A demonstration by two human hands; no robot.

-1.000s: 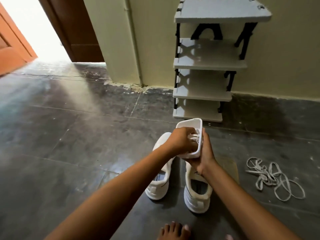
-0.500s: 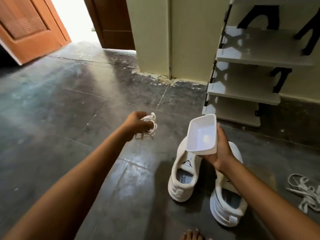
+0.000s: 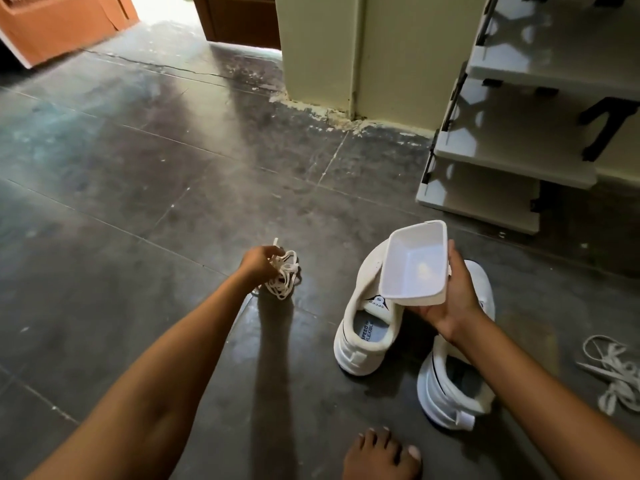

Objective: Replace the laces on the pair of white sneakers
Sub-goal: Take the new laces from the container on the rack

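1. Left hand (image 3: pixel 259 265): I see it reached out low over the dark tiled floor (image 3: pixel 138 188), left of the shoes. Its fingers are curled around a bundle of white flat laces (image 3: pixel 284 277), and loops of the bundle hang out past the fingers. I cannot tell whether the lowest loops touch the floor.

2. Right hand (image 3: pixel 450 303): it holds a white rectangular plastic tub (image 3: pixel 414 265) above the shoes. The fingers are wrapped under the tub's base and the thumb lies along its right wall. The tub is tilted with its opening facing me, and I see only its bare white bottom inside.

3. First white sneaker (image 3: pixel 363 330): it stands on the floor directly below the tub, heel towards me. Printed text shows on its grey insole. The tub covers part of its front.

4. Second white sneaker (image 3: pixel 450 393): it stands just beside the first, to the right and nearer to me. The right forearm crosses over it.

5. Loose tangle of white laces (image 3: pixel 613 372): it lies on the floor at the right edge of my view, apart from both shoes.

6. Surroundings: a grey tiered shelf rack (image 3: pixel 512 168) stands against the cream wall (image 3: pixel 391 53) beyond the shoes. A bare foot (image 3: pixel 381 455) rests on the floor at the bottom edge. An orange door (image 3: pixel 62 26) shows at the upper left.
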